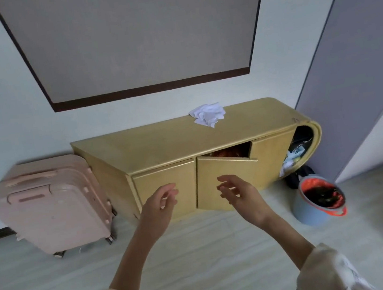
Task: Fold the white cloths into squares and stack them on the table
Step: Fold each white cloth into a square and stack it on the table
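Nearest the camera: two pale patterned sleeves at the bottom edge, bare forearms reaching forward over a light wood-grain floor (201, 254). Left hand (160, 204) raised in mid-air, fingers loosely curved, grasping nothing. Right hand (238, 193) level with it, fingers likewise relaxed and spread, released, nothing in it. Both hands are held in front of a low yellow wooden cabinet with a rounded right end (166, 180); they appear apart from it, not touching. Cabinet's left door closed; the middle door (225, 179) stands ajar, something reddish-brown visible in the gap above it. The rounded right end is open and stuffed with dark and white items, too blurred to tell. Left of the cabinet, just beside it, a pink hard-shell suitcase on wheels (51, 204) stands on the floor. Right of the cabinet, a blue plastic bucket with an orange rim (316, 203), dark contents inside. On the tabletop (151, 145) of the cabinet, towards the back and right of centre, a crumpled heap of white cloths (208, 115), unfolded. Behind: white wall, a large grey panel with a dark brown frame (140, 34); a grey panel at far right.
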`<state>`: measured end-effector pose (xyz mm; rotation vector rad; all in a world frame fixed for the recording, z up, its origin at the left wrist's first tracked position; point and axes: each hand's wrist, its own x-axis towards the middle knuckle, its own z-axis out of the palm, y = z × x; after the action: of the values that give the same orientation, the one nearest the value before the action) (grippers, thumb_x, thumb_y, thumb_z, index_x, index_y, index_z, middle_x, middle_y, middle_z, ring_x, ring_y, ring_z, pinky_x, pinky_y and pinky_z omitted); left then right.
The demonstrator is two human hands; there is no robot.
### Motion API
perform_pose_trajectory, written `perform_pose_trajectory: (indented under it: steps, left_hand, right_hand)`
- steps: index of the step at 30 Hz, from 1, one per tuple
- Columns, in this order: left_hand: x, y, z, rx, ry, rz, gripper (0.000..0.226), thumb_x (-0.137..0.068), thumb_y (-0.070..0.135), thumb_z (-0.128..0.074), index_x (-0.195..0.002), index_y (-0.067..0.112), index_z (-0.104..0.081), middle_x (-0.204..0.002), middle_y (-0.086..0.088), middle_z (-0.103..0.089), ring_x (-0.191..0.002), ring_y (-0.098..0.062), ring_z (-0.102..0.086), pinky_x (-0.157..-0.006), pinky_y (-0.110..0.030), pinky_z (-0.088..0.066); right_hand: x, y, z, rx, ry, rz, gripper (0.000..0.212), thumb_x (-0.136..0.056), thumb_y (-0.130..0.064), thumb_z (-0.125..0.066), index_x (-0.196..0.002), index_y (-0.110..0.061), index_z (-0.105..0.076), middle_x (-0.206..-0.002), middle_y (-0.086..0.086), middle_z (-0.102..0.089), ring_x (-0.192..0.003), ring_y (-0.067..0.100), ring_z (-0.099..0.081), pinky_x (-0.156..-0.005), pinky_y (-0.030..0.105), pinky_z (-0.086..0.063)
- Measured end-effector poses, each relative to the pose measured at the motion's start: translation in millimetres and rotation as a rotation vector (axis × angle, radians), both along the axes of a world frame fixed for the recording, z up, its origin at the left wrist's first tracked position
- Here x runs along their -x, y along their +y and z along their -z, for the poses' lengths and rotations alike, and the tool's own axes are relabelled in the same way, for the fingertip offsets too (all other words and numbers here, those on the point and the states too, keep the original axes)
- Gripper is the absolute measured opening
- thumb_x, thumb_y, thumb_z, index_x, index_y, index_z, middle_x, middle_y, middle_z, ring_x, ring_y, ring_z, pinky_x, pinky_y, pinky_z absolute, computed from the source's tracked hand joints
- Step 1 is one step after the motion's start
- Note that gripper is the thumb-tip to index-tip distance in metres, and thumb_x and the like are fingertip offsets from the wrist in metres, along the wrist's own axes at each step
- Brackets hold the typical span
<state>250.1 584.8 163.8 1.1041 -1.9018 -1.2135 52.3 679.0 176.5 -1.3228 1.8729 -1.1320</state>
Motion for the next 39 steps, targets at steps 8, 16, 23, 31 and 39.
perform_pose_trajectory:
  steps: [8,16,23,31,39]
  left_hand:
    - [142,-132,18,-0.009,-0.078,-0.003,0.025,-0.095,0.016,-0.046,-0.118,0.014,-0.056,-0.104,0.003,-0.065,-0.082,-0.002,-0.065,-0.083,-0.031,-0.052]
    - [275,-255,18,-0.103,-0.037,-0.106,0.024,-0.093,0.005,-0.048,-0.114,0.012,-0.057,-0.096,0.004,-0.064,-0.072,-0.001,-0.063,-0.076,-0.026,-0.052]
    - [336,-355,47,-0.224,-0.065,-0.173,0.023,-0.094,0.005,-0.046,-0.11,0.017,-0.056,-0.095,0.006,-0.064,-0.069,0.006,-0.061,-0.068,-0.013,-0.047]
    - [408,-479,127,-0.441,-0.18,-0.125,0.018,-0.093,0.004,-0.046,-0.105,0.01,-0.058,-0.09,0.003,-0.063,-0.08,-0.017,-0.057,-0.065,-0.019,-0.043]
    - [459,-595,185,-0.513,-0.358,-0.038,0.036,-0.081,0.025,-0.051,-0.108,0.004,-0.062,-0.105,-0.012,-0.068,-0.094,-0.028,-0.065,-0.086,-0.034,-0.048]
  right_hand:
    - [148,-135,27,-0.057,-0.027,0.033,0.024,-0.094,-0.019,-0.05,-0.118,-0.02,-0.055,-0.107,0.001,-0.065,-0.093,0.015,-0.063,-0.077,0.023,-0.049]
    - [282,-284,22,-0.09,-0.09,-0.005,0.021,-0.093,-0.018,-0.05,-0.112,-0.022,-0.057,-0.102,0.002,-0.065,-0.086,0.018,-0.062,-0.073,0.026,-0.049]
    - [344,-390,51,-0.209,-0.086,-0.052,0.022,-0.094,-0.018,-0.05,-0.114,-0.022,-0.058,-0.101,0.0,-0.066,-0.088,0.017,-0.063,-0.073,0.021,-0.047]
    - [392,-524,123,-0.4,-0.022,0.081,0.028,-0.093,-0.017,-0.047,-0.12,-0.015,-0.056,-0.104,0.003,-0.063,-0.088,0.017,-0.055,-0.073,0.022,-0.037]
    - [435,-634,198,-0.55,0.232,0.122,0.032,-0.092,-0.017,-0.049,-0.124,-0.012,-0.054,-0.119,0.011,-0.057,-0.109,0.025,-0.054,-0.086,0.032,-0.043]
